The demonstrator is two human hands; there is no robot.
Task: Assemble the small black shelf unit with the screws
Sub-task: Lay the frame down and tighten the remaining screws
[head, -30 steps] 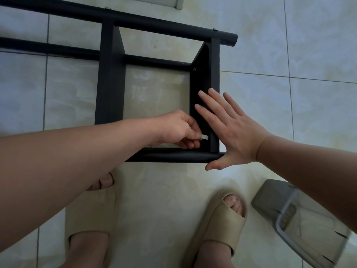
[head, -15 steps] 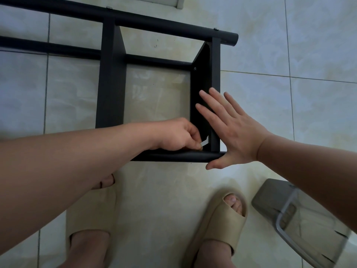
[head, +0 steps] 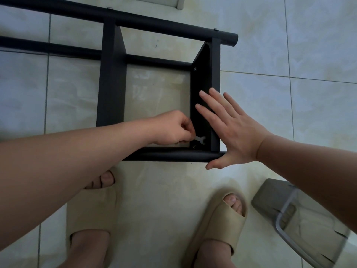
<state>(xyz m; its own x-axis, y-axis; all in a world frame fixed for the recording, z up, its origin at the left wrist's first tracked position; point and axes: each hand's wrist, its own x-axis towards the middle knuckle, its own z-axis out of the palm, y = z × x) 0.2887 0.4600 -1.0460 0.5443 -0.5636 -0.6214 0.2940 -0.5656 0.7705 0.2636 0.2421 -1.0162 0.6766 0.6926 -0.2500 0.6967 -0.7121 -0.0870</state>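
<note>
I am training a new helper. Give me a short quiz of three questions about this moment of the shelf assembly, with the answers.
1. True or false: the right hand lies with straight fingers on the black side panel.
2. Which tool does the left hand pinch? A) a hammer B) a small silver wrench C) a drill
3. Fill in: the shelf unit lies on the tiled ___.

Key: 1 true; 2 B, held at the near inner corner of the frame; 3 floor.
</note>
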